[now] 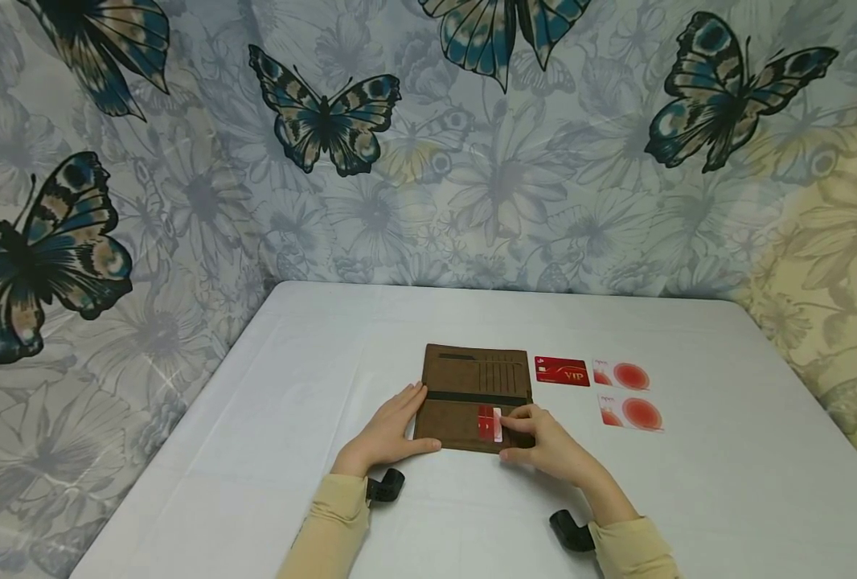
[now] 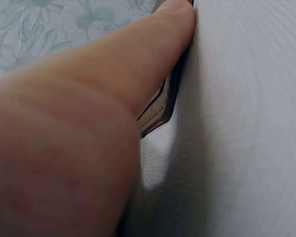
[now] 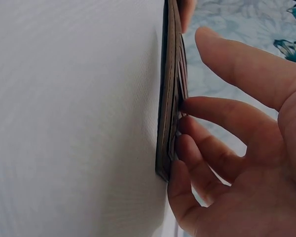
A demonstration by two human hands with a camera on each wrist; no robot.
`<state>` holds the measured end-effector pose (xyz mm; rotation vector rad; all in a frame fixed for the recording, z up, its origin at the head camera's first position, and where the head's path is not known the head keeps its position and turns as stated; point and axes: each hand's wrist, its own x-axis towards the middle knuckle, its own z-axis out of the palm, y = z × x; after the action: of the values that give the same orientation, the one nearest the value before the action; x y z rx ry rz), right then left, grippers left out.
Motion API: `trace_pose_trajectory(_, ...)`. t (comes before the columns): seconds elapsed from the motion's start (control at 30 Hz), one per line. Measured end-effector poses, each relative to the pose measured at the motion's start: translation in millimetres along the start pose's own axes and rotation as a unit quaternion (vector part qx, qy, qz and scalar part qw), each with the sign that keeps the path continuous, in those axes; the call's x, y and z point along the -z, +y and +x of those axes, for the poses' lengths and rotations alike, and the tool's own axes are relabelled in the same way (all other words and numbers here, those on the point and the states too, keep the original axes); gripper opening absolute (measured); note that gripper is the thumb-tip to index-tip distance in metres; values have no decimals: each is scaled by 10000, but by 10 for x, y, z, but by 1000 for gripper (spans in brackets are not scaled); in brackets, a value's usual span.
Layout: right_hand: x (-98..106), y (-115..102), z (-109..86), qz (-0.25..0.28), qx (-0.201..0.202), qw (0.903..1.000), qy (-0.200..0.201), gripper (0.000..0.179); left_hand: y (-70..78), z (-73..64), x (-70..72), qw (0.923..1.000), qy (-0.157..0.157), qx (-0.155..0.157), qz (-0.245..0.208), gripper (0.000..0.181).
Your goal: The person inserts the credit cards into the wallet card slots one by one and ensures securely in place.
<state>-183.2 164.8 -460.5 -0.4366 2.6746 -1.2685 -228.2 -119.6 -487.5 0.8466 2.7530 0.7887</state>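
A brown wallet (image 1: 452,371) lies unfolded on the white table, with slots along its upper half and a dark band across the middle. A red-and-white card (image 1: 486,423) sits in its lower half. My left hand (image 1: 385,433) rests at the wallet's left side, fingertips at the edge and thumb on the lower corner. My right hand (image 1: 547,442) is over the lower right part, with fingertips right at the card's edge. In the right wrist view the fingers (image 3: 222,111) press against the wallet's inner face, and the thumb (image 3: 232,59) stands apart from it.
A red VIP card (image 1: 562,371) lies just right of the wallet. Beyond it are two pale cards with red circles, an upper one (image 1: 621,375) and a lower one (image 1: 631,413). Butterfly-patterned cloth (image 1: 501,193) hangs behind the table (image 1: 255,482).
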Motion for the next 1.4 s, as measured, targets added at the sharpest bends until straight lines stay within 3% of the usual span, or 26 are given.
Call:
trace_pose_trajectory(0.77, -64, -42, 10, -644, -16, 9979, 94, 55, 1, 9, -4, 10000, -13, -5, 37, 93)
trace_pose_trajectory(1.0, -57, 8, 4, -301, -228, 9993, 60, 57, -13, -3, -16, 10000, -6, 15, 14, 93)
trace_pose_trajectory(1.23, 62, 54, -29, -3, 143, 9997, -198, 55, -26, 1, -34, 10000, -12, 42, 12, 93)
trace_pose_trajectory(1.4, 152, 70, -67, 320, 188, 9983, -447, 53, -31, 6, -30, 10000, -17, 34, 74, 93)
